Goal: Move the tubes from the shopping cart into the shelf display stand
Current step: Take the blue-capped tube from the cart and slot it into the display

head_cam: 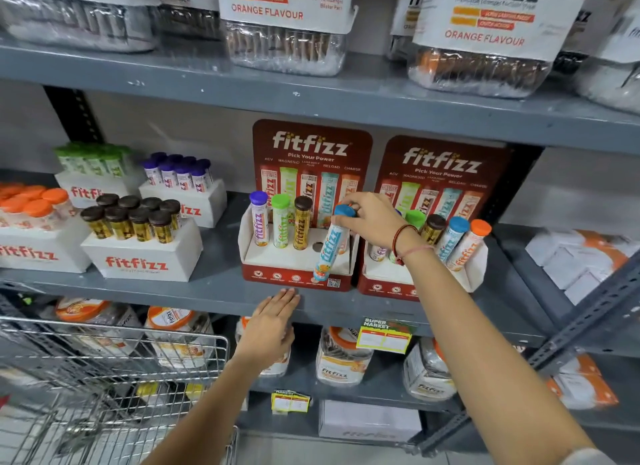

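Observation:
My right hand (372, 220) grips the cap of a blue-capped tube (329, 248), which hangs tilted in front of the red display stand (298, 277) on the middle shelf. Three tubes stand in that stand: purple-capped (259, 222), green-capped (280, 225) and brown-capped (302, 226). An open round hole (317, 247) shows beside the blue tube. My left hand (273, 322) lies flat, fingers together, against the shelf's front edge below the stand, holding nothing. The wire shopping cart (114, 371) is at the lower left; no tubes show in it.
A second red stand (422, 284), filled with tubes, sits just right of the first. White boxes of brown-capped tubes (142, 256), purple-capped tubes (183, 194) and orange-capped tubes (34, 246) stand to the left. Large jars (287, 38) fill the shelf above, and more jars (341, 357) the one below.

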Motion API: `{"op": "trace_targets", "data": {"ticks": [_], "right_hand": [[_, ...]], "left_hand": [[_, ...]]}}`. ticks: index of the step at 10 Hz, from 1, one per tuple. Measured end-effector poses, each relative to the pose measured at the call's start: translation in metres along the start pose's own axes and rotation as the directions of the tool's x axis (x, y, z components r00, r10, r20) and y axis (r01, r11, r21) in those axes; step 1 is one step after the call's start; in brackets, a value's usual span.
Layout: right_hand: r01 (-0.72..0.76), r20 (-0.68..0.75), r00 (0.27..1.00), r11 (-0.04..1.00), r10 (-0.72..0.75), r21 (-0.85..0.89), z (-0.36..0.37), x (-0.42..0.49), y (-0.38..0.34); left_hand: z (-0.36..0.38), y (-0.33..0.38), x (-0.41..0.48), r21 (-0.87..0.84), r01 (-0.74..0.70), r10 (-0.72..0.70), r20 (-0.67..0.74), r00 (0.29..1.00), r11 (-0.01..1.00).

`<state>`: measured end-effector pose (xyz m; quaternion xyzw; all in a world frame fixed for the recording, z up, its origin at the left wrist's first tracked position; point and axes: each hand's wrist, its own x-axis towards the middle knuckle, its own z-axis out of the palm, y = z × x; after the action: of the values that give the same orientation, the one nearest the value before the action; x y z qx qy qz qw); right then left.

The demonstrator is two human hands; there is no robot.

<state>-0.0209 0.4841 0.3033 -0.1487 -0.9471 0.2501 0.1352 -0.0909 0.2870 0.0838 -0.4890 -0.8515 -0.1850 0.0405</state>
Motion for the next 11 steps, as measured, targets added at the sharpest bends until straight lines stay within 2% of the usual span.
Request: {"op": "trace_targets", "data": {"ticks": [3, 8, 11], "right_hand": [[0.047, 0.017, 0.999, 0.984, -0.044, -0.170, 0.005, 0.031, -0.003], [-0.012, 0.105, 0.993, 0.951, 0.046, -0.309, 0.006, 0.060, 0.000], [0.080, 0.184, 0.983, 0.909, -0.004, -0.408, 0.023, 0.058, -0.004]], "left_hand": [[0.002, -0.005, -0.001, 0.004, -0.031, 0.031, 0.002, 1.000, 1.000], [0.002, -0.005, -0.001, -0.003, -0.024, 0.024, 0.011, 1.000, 1.000], [0.001, -0.004, 0.000, 0.017, -0.024, 0.023, 0.015, 1.000, 1.000]]}}
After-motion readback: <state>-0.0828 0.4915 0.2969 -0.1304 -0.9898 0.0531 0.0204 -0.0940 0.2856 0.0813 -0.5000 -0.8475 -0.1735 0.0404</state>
